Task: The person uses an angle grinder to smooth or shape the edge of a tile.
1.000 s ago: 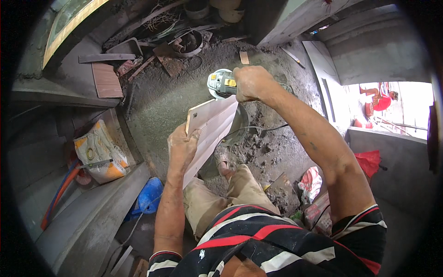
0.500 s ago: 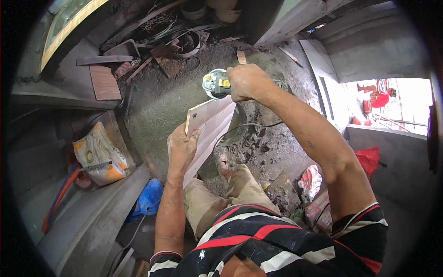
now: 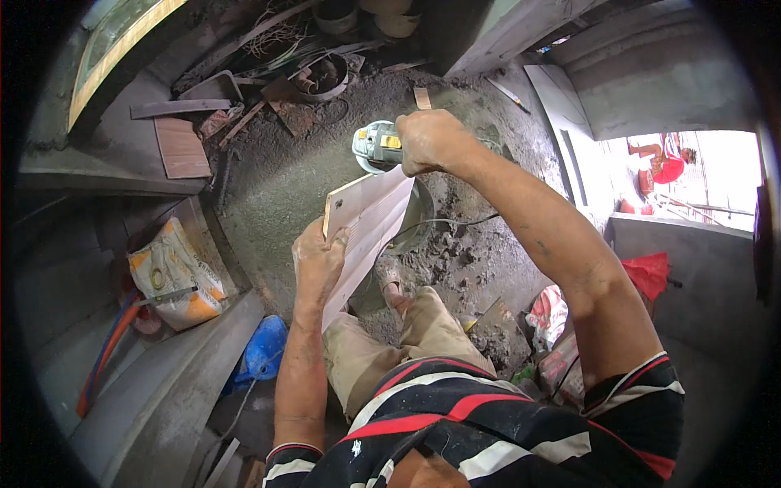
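My left hand (image 3: pixel 319 259) is closed on the left edge of a long, pale, wood-patterned tile (image 3: pixel 366 224), which is held up at a slant in front of my legs. My right hand (image 3: pixel 435 141) wraps round the body of an angle grinder (image 3: pixel 378 146) with a grey head, a yellow patch and a pale round guard. The grinder's head is at the tile's far end; whether the disc touches the tile is hidden from here. A dark power cord (image 3: pixel 443 220) hangs below my right forearm and passes the tile's right side.
A bucket (image 3: pixel 419 220) stands behind the tile, beside rough wet mortar (image 3: pixel 455 260). At left a cement sack (image 3: pixel 175 272) leans near a blue container (image 3: pixel 264 348). Scrap and a round basin (image 3: pixel 329 80) lie at the back. Another person (image 3: pixel 669 165) is outside the opening at right.
Grinder, tile and both hands keep nearly the same pose. The whole view has shifted very slightly; my grips are unchanged.
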`<state>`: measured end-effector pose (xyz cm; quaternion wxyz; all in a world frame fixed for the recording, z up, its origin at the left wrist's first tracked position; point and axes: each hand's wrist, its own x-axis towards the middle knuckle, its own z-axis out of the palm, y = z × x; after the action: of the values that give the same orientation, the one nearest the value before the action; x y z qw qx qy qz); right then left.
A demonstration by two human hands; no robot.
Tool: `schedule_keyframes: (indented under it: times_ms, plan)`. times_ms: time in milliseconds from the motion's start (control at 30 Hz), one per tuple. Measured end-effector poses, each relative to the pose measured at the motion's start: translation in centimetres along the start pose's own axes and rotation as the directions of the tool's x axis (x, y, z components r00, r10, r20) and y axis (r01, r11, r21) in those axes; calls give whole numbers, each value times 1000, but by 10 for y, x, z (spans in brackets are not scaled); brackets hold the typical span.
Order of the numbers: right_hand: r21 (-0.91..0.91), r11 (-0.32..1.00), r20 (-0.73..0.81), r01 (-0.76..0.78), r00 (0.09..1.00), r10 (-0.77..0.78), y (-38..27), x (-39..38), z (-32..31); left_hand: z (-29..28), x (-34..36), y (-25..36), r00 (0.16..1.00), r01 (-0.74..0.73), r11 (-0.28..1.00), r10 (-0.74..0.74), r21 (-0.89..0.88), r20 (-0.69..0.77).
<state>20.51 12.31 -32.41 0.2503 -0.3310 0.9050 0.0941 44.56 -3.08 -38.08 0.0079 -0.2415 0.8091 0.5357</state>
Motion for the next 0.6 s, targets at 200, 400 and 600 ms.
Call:
schedule_keyframes:
  times_ms: [200,400,600]
  plan:
    - [-29,999,-6,16,1000,-16,-1,4,6,1,1,-3,1000,-15,1000,15,18,-9]
    - [-28,1000,14,2,1000,-1,0,5,8,2,1,-8,1000,-5,1000,5,16,-10]
    - [-13,1000,4,-9,1000,9,0,2,6,1,0,-4,1000,-6,999,5,-39,-12]
